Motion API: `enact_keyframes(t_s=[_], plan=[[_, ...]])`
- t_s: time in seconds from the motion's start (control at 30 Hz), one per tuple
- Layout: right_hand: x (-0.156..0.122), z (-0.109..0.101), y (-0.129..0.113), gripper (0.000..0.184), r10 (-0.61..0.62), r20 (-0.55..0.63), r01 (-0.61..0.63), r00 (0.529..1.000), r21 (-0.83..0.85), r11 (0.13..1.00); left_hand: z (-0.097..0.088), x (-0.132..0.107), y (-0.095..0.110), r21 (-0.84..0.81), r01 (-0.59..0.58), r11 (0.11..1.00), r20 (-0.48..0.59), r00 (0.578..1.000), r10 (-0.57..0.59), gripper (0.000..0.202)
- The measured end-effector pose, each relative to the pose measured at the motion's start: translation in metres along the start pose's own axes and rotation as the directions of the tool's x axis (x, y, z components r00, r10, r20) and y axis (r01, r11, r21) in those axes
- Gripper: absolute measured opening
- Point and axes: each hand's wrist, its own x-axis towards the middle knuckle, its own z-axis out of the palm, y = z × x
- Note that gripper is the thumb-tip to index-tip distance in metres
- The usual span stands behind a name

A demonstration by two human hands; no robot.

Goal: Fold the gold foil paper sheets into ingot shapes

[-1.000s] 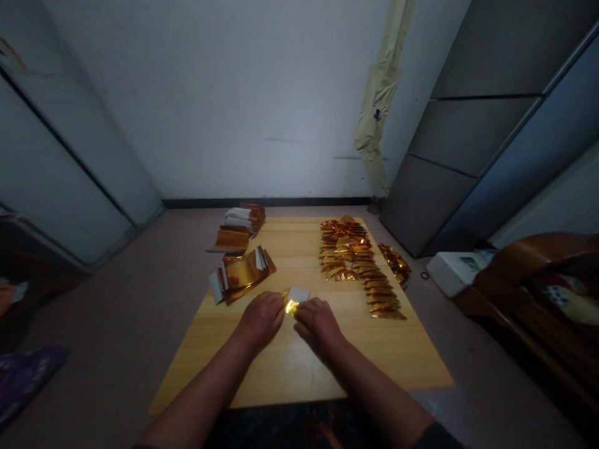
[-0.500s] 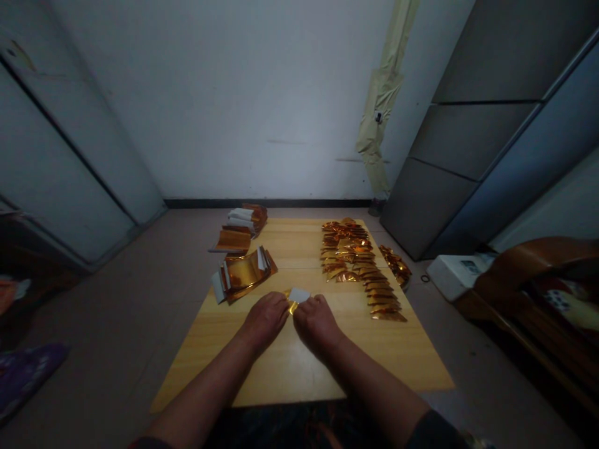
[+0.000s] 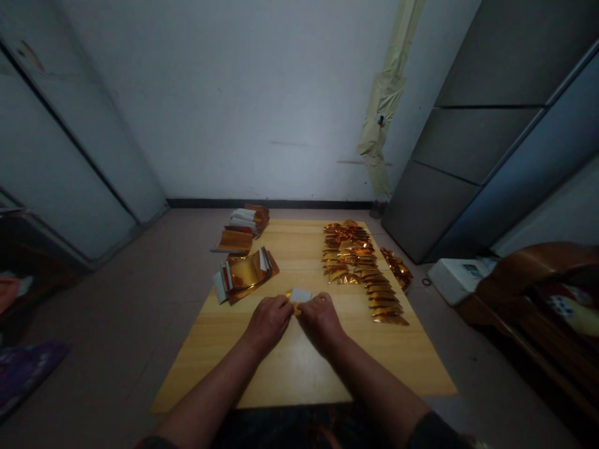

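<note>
A wooden table (image 3: pixel 299 374) fills the lower view. The left hand (image 3: pixel 269 323) and right hand (image 3: pixel 321 323) meet at its middle, pinching a small white-backed gold foil piece (image 3: pixel 299 295) from both sides to hold it steady. A neat row of folded foil pieces (image 3: pixel 355 262) lies to the right, with stacks of foil (image 3: pixel 246 274) to the left.

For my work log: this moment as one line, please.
left hand: holding foil piece | right hand: same foil piece | table: foil stacks
</note>
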Motion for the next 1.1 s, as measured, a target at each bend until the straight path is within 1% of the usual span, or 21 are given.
enact_keyframes(t_s=[0.13, 0.2, 0.27, 0.33, 0.43, 0.57, 0.63, 0.7, 0.8, 0.83, 0.9, 0.93, 1.03, 1.1], plan=[[-0.004, -0.005, 0.005, 0.012, 0.106, 0.073, -0.115, 0.992, 0.136, 0.984, 0.006, -0.001, 0.0, 0.076, 0.005, 0.997, -0.009, 1.0, -0.004, 0.021], [-0.006, -0.007, 0.008, 0.008, 0.117, 0.109, -0.136, 0.987, 0.188, 0.973, 0.005, -0.001, 0.0, 0.06, -0.001, 0.998, -0.012, 1.0, 0.002, 0.02], [-0.006, -0.008, 0.01, 0.007, 0.098, 0.129, -0.126, 0.987, 0.234, 0.964, 0.001, -0.001, 0.001, 0.033, 0.0, 0.999, -0.013, 1.0, 0.0, 0.018], [-0.005, -0.007, 0.013, 0.007, 0.096, 0.123, -0.125, 0.988, 0.259, 0.958, -0.002, 0.0, 0.002, 0.012, 0.013, 1.0, -0.006, 1.0, -0.013, 0.015], [0.0, -0.003, 0.015, 0.008, 0.112, 0.124, -0.138, 0.986, 0.234, 0.962, -0.005, 0.001, 0.004, 0.003, 0.034, 0.999, 0.008, 0.999, -0.035, 0.01], [0.006, 0.004, 0.015, 0.011, 0.137, 0.11, -0.158, 0.984, 0.208, 0.965, -0.002, 0.001, 0.005, 0.011, 0.049, 0.999, 0.014, 0.999, -0.05, 0.008], [0.007, 0.006, 0.016, 0.013, 0.172, 0.081, -0.187, 0.982, 0.256, 0.948, 0.0, 0.001, 0.005, 0.02, 0.057, 0.998, 0.0, 0.998, -0.057, 0.008], [0.007, 0.005, 0.017, 0.014, 0.195, 0.051, -0.201, 0.979, 0.343, 0.918, 0.003, 0.0, 0.006, 0.031, 0.063, 0.998, -0.025, 0.998, -0.062, 0.011], [0.002, 0.0, 0.02, 0.012, 0.158, 0.023, -0.152, 0.987, 0.446, 0.882, 0.006, -0.001, 0.007, 0.044, 0.056, 0.997, -0.065, 0.996, -0.053, 0.013], [0.0, -0.002, 0.022, 0.015, 0.131, 0.021, -0.126, 0.991, 0.454, 0.882, 0.007, -0.001, 0.007, 0.047, 0.053, 0.997, -0.077, 0.996, -0.049, 0.013], [-0.003, -0.006, 0.024, 0.025, 0.077, 0.031, -0.082, 0.997, 0.427, 0.9, 0.007, -0.002, 0.008, 0.048, 0.047, 0.998, -0.093, 0.995, -0.043, 0.014], [-0.005, -0.008, 0.025, 0.026, 0.055, 0.041, -0.067, 0.998, 0.396, 0.916, 0.007, -0.002, 0.008, 0.047, 0.044, 0.998, -0.099, 0.994, -0.04, 0.015], [-0.006, -0.007, 0.029, 0.013, 0.011, 0.065, -0.029, 0.998, 0.273, 0.962, 0.008, -0.003, 0.007, 0.052, 0.031, 0.998, -0.121, 0.992, -0.024, 0.016], [-0.004, -0.005, 0.031, 0.008, -0.011, 0.076, -0.005, 0.997, 0.209, 0.978, 0.008, -0.003, 0.005, 0.055, 0.021, 0.998, -0.131, 0.991, -0.013, 0.016]])
